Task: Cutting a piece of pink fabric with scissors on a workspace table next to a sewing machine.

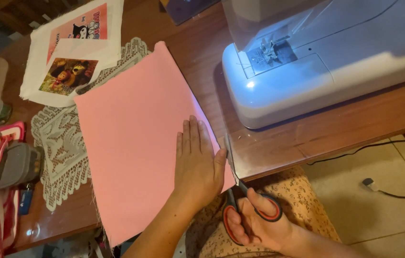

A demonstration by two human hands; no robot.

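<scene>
A left hand [197,160] presses flat, fingers spread, on pink fabric [138,138] lying on a wooden table [279,143], while the right hand [255,224] grips red-handled scissors [240,191], fingers through the loops, blades at the fabric's right edge beside a white sewing machine [326,62]

**Scissors at the edge of pink fabric**

The left hand [196,160] lies flat, fingers together, on a pink fabric sheet [133,138] spread over a wooden table [279,138]. The right hand [255,224] grips red-and-black-handled scissors [240,196], whose blades point up along the sheet's right edge, just beside the left thumb. Under the pink sheet lies a white lace cloth [61,148], and beyond it, white fabric pieces with printed cartoon pictures [71,52]. A white sewing machine [322,62] stands on the table to the right, its lamp lit. A black cable [403,143] runs across the tiled floor.
</scene>
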